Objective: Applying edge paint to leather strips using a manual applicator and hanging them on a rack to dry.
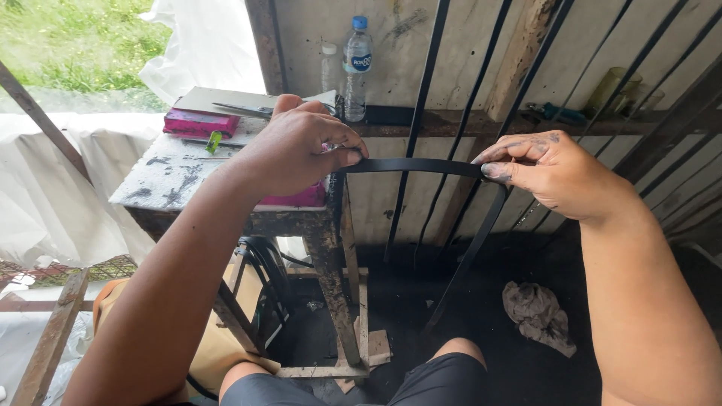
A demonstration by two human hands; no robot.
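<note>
A flat black strip (pixel 414 165) stretches level between my two hands, then bends down on both ends. My left hand (pixel 297 146) pinches its left bend between thumb and fingers, just above the table's corner. My right hand (pixel 553 177) grips the right bend with stained fingertips; from there the strip runs down toward the dark floor. Several more black strips (pixel 421 98) lean against the wall behind.
A paint-stained wooden table (pixel 169 177) at left carries a pink box (pixel 199 122), scissors (pixel 241 110) and paper. Two plastic bottles (pixel 356 68) stand on a wall ledge. A crumpled rag (pixel 538 316) lies on the floor. My knees show at the bottom.
</note>
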